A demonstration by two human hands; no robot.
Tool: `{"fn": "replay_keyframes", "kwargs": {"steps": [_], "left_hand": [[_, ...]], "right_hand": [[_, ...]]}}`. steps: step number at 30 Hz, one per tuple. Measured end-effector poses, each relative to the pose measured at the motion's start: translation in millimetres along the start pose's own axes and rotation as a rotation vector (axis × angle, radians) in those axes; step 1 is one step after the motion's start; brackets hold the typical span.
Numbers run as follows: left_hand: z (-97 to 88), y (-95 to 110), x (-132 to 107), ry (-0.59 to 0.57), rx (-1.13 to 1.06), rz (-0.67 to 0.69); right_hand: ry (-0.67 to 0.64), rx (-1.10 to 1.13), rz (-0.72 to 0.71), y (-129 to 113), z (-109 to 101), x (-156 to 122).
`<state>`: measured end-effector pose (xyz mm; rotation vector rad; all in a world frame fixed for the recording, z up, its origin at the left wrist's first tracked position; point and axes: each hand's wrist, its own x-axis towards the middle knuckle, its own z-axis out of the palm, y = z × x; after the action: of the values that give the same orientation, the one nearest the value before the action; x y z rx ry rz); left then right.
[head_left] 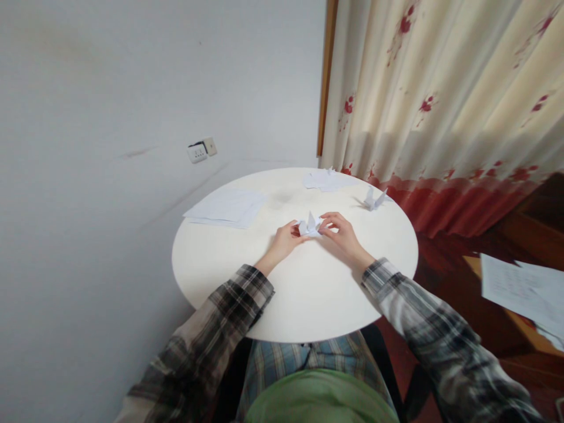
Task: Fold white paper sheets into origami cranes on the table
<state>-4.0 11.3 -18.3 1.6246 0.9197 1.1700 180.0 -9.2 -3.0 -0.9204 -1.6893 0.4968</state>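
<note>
A small folded white paper crane (311, 224) is held between my two hands, just above the round white table (304, 294). My left hand (287, 236) is closed on its left side, thumb toward me. On its right side, my right hand (338, 228) pinches the paper between thumb and fingers. One pointed flap stands up in the middle of the fold. A second white paper crane (373, 200) stands on the table to the right, beyond my right hand. My fingers cover both ends of the held piece.
A stack of white paper sheets (227, 207) lies at the table's back left. More white paper (324, 180) lies at the back edge. Wall with a socket (197, 153) is at left, a floral curtain (423, 106) behind. Written sheets (520, 288) lie on wooden furniture at right.
</note>
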Motion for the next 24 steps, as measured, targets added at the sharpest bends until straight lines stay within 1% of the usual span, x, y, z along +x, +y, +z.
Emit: {"fn": "replay_keyframes", "kwargs": {"steps": [3, 9, 16, 24], "left_hand": [[-0.7, 0.6, -1.0, -0.011, 0.017, 0.007], [-1.4, -0.8, -1.1, -0.012, 0.047, 0.014], [-2.1, -2.7, -1.4, -0.015, 0.075, 0.027], [-1.7, -3.5, -0.2, -0.024, 0.041, 0.032]], "right_hand": [[-0.006, 0.031, 0.036, 4.1, 0.5, 0.3], [-0.050, 0.236, 0.202, 7.9, 4.8, -1.1], [-0.046, 0.166, 0.217, 5.3, 5.2, -0.5], [-0.057, 0.163, 0.177, 3.2, 3.7, -0.3]]}}
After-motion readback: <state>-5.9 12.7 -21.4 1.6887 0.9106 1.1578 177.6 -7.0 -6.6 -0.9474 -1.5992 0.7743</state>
